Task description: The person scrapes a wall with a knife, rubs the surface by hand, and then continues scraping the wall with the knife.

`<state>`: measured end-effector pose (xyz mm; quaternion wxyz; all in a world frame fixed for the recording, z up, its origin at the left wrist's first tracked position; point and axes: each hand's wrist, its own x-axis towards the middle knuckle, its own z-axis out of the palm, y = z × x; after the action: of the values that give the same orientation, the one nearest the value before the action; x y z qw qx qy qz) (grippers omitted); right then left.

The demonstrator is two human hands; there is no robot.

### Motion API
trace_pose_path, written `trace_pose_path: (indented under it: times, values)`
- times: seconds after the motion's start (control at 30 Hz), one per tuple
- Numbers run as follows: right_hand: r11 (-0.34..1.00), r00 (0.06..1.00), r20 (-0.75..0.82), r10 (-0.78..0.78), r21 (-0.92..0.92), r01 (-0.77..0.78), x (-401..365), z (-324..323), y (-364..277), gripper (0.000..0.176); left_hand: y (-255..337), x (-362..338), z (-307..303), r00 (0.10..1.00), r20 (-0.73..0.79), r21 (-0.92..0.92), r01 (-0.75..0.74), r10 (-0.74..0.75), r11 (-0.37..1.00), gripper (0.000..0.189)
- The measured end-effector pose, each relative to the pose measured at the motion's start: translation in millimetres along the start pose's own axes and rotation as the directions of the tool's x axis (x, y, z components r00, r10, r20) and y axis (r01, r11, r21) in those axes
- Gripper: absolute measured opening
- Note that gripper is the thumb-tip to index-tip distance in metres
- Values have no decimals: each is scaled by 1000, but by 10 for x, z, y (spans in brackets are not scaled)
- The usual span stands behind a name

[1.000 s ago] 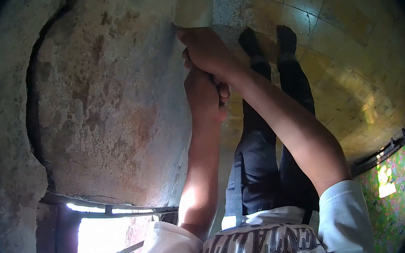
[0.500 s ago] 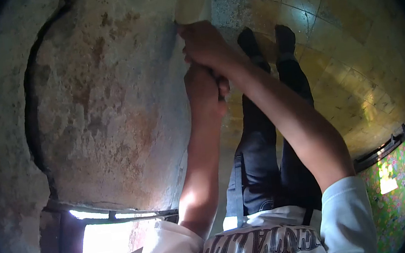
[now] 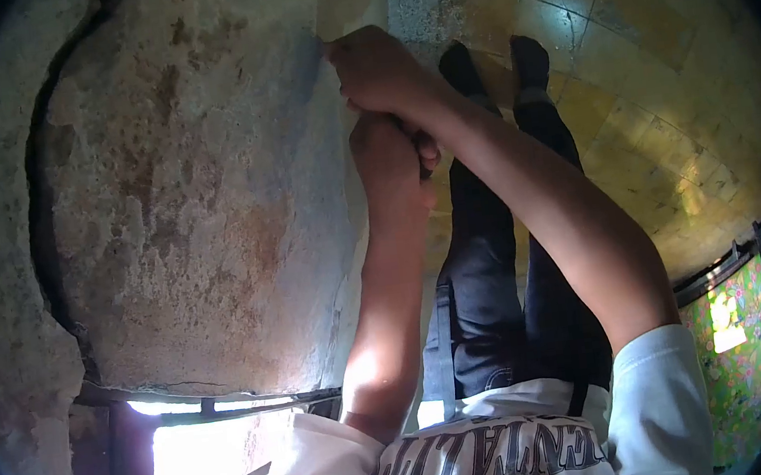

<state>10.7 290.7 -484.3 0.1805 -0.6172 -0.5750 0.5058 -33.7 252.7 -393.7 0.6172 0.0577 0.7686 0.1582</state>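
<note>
My right hand (image 3: 372, 70) is closed with its knuckles up, close to the pale lower edge of the stained wall (image 3: 173, 204). Just below it in the view is my left hand (image 3: 385, 149), nearly touching it, with its fingers curled inward. A small dark bit shows by the left fingers, but what it belongs to is unclear. Whatever my right fingers hold, if anything, is hidden behind the hand.
My dark-clad legs (image 3: 488, 291) and dark-covered feet stand on the yellowish tiled floor (image 3: 635, 16). A long dark crack (image 3: 39, 208) runs along the wall. A bright barred window (image 3: 209, 459) is at lower left, a green flowered cloth (image 3: 738, 376) at lower right.
Both hands remain close together and closed. The right hand has shifted slightly up and left in the view, and the left wrist has turned a little. The wall has slid slightly left.
</note>
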Motion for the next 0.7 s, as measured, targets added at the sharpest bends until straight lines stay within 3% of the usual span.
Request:
trace_pose_path:
  times: [0.03,0.13,0.23,0.33,0.43,0.53,0.63,0.7]
  values:
    - [991,994,45,97,92,-101,-7,-32,-33,38,-8,7,12,1000,-10,-17,0,0,1000,28]
    - [983,991,-85,-103,-162,89,-47,56,-60,38,0,-72,-40,1000,5,-30,-2,2,1000,26]
    - [989,985,160,59,-145,-35,79,-59,-64,35,-11,-20,12,1000,20,-68,-8,9,998,24]
    - [970,991,88,-96,-216,113,36,52,-90,36,20,-65,-51,1000,-15,-65,27,-28,998,25]
    - [977,994,108,15,-212,8,89,16,-63,38,12,-29,-25,1000,25,-14,6,-6,1000,27]
    - [988,994,110,3,-152,13,96,5,-33,39,-35,5,-4,999,20,-68,-32,33,997,27]
    - [999,998,49,37,-25,-35,29,98,-121,40,35,-44,-51,998,-66,-2,-16,16,1000,24]
    - [857,941,164,297,388,-339,-13,103,-219,44,41,-11,-223,999,35,-74,-19,22,997,20]
